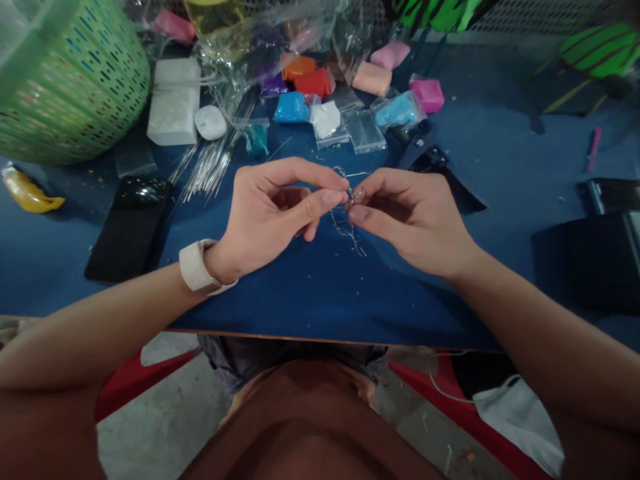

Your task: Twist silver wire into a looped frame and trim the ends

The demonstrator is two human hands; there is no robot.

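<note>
Between my two hands is a twisted wire frame [353, 235], thin and silvery, with loose ends sticking out below and above the fingers. My left hand [280, 217] pinches it between thumb and forefinger, and a pale band circles that wrist. From the other side, my right hand [407, 217] grips the wire close to the left fingertips, with its thumb and forefinger together. The part of the wire inside the fingers is hidden. A bundle of straight wires [213, 170] lies on the blue table [310, 293] beyond my left hand.
A green basket [75, 87] and a black phone [129, 227] are at left. Bagged coloured clay [313, 81] lies at the back, near a white block [174, 100]. Dark scissors-like handles [433, 157] lie behind my right hand. A dark box [590, 260] sits at right.
</note>
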